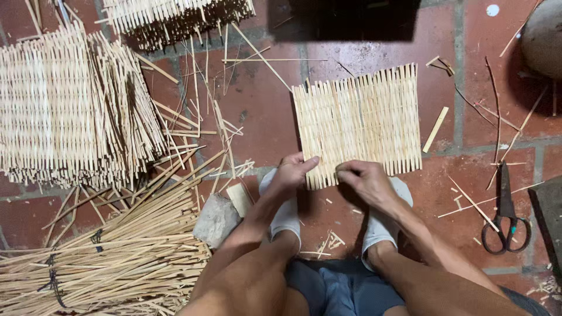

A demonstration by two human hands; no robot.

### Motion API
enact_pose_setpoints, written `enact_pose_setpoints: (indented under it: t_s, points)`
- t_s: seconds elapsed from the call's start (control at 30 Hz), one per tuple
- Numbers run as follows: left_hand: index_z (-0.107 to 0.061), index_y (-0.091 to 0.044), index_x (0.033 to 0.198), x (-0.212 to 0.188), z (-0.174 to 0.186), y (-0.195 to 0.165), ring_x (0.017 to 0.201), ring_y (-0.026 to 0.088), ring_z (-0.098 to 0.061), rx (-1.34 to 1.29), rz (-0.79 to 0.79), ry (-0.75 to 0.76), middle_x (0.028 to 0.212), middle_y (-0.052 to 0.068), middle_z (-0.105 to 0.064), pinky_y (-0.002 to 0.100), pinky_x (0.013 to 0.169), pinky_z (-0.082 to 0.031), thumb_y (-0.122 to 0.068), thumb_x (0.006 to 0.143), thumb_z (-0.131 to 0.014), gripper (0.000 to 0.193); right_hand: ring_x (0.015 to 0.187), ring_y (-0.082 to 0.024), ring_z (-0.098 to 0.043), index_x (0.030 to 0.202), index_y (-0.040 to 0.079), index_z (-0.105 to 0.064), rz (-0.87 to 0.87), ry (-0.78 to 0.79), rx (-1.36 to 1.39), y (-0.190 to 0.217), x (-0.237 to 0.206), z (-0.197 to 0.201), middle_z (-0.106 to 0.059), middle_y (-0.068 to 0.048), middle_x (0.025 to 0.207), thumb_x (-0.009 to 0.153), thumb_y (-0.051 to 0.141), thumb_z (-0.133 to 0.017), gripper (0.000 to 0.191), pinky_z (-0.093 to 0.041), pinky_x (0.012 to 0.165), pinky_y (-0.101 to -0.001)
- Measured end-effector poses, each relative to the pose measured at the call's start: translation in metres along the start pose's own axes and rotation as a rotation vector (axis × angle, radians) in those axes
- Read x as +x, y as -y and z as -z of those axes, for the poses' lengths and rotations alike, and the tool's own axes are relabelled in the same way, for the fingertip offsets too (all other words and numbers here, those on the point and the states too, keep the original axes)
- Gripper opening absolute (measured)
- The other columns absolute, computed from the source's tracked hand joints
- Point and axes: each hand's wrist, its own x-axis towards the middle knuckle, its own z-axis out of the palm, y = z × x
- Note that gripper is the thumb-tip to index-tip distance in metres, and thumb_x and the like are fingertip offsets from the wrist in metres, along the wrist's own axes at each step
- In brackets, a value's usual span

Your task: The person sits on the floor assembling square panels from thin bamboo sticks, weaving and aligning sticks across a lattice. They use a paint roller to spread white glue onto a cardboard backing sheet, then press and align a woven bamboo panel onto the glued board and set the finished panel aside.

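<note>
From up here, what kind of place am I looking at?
Probably a home weaving workshop on a red brick floor: a stack of woven mats, bundled bamboo strips, scissors, and both hands on a half-made mat.

It was a floor-level craft workshop for bamboo weaving. Finished woven mats (52,105) were stacked on the red brick floor (257,111), tied bundles of split sticks (111,257) lay beside them, offcuts were scattered everywhere, and a half-made slatted panel (357,120) lay near a pair of scissors (507,216).
</note>
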Motion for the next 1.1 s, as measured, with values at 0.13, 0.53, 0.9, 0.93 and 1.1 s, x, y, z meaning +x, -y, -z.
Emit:
enact_pose_setpoints:
  t_s: [0.13, 0.53, 0.9, 0.93, 1.1]
  points:
    - [-0.072, 0.005, 0.113, 0.002, -0.008, 0.018, 0.079, 0.013, -0.071, 0.025, -0.008, -0.052, 0.098, 0.010, -0.076, 0.029, 0.070, -0.058, -0.017, 0.099, -0.067, 0.027, 0.070, -0.024, -0.075, 0.102, 0.006, -0.079, -0.072, 0.045, -0.226, 0.023, 0.009, -0.015, -0.080, -0.012, 0.089, 0.092, 0.024, -0.071, 0.021, -0.062, 0.060, -0.0394]
    - [-0.077, 0.004, 0.102, 0.002, -0.021, 0.018, 0.069, 0.009, -0.066, 0.282, -0.016, -0.170, 0.085, 0.006, -0.076, 0.026, 0.060, -0.054, -0.020, 0.093, -0.072, 0.026, 0.048, -0.026, -0.068, 0.087, 0.002, -0.077, -0.032, -0.004, -0.357, 0.034, 0.014, -0.019, -0.072, -0.014, 0.062, 0.091, 0.016, -0.068, 0.017, -0.055, 0.045, -0.0415]
    - [-0.075, 0.005, 0.101, 0.005, -0.021, 0.026, 0.067, 0.011, -0.069, 0.215, -0.019, -0.155, 0.085, 0.008, -0.076, 0.026, 0.058, -0.058, -0.018, 0.094, -0.071, 0.025, 0.045, -0.019, -0.064, 0.077, 0.003, -0.070, 0.278, -0.097, -0.580, 0.011, 0.009, -0.032, -0.068, -0.012, 0.060, 0.087, 0.006, -0.068, 0.010, -0.053, 0.039, -0.0349]
    - [-0.075, 0.005, 0.101, 0.003, -0.021, 0.025, 0.066, 0.012, -0.069, 0.248, 0.007, -0.176, 0.084, 0.009, -0.076, 0.027, 0.058, -0.057, -0.017, 0.093, -0.070, 0.024, 0.045, -0.019, -0.064, 0.081, 0.003, -0.070, 0.214, -0.067, -0.578, 0.009, 0.010, -0.034, -0.068, -0.012, 0.060, 0.089, 0.006, -0.067, 0.010, -0.053, 0.038, -0.0341]
    - [-0.076, 0.008, 0.103, 0.003, -0.023, 0.021, 0.069, 0.011, -0.067, 0.178, -0.053, -0.202, 0.087, 0.009, -0.076, 0.026, 0.060, -0.055, -0.014, 0.093, -0.070, 0.025, 0.050, -0.015, -0.063, 0.085, 0.004, -0.069, 0.015, 0.059, -0.269, -0.002, 0.008, -0.033, -0.069, -0.008, 0.064, 0.093, 0.015, -0.068, 0.013, -0.052, 0.039, -0.0309]
